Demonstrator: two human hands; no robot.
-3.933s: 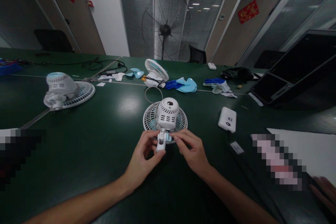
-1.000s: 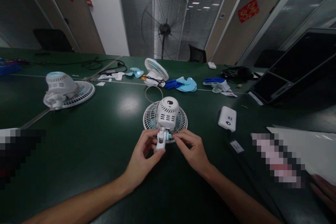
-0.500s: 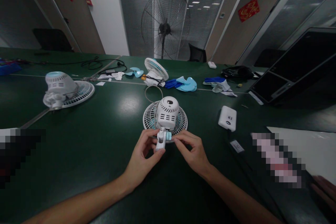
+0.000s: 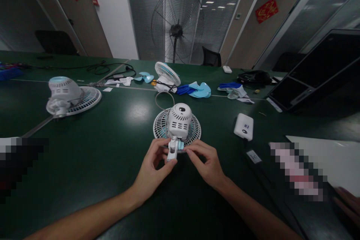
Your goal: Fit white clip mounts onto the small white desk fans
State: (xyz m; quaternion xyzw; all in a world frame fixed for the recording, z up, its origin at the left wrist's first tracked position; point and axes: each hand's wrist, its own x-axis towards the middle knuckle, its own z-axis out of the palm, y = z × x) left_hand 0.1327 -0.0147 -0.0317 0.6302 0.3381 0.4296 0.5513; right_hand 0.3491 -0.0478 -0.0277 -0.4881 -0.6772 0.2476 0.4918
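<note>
- In the head view, three small white fans: the front fan (image 4: pixel 180 122) lies before the person, the left fan (image 4: pixel 66 92) stands off to the side, the back fan (image 4: pixel 167 77) sits farther away.
- Two bare hands of the wearer: the left hand (image 4: pixel 153 165) grips the one white bracket (image 4: pixel 172 154), thumb and fingers on opposite sides; the right hand (image 4: pixel 206 160) has thumb and forefinger tips at the one light-blue knob (image 4: pixel 180 145), though whether they touch it I cannot tell.
- One further person's hand (image 4: pixel 347 203), blurred, at the right edge.
- Two sets of loose light-blue blades, both smooth with rounded lobes: the near blades (image 4: pixel 204 90) and the far blades (image 4: pixel 145 77).
- One white rounded-rectangular device (image 4: pixel 243 125), glossy, well right of the hands.
- The front fan rests grille down on the dark green, softly shining table (image 4: pixel 112 138); its housing is domed, slotted, seemingly plastic, above a round ribbed grille.
- One large pedestal fan (image 4: pixel 176 30) behind, its round cage of thin dark wire.
</note>
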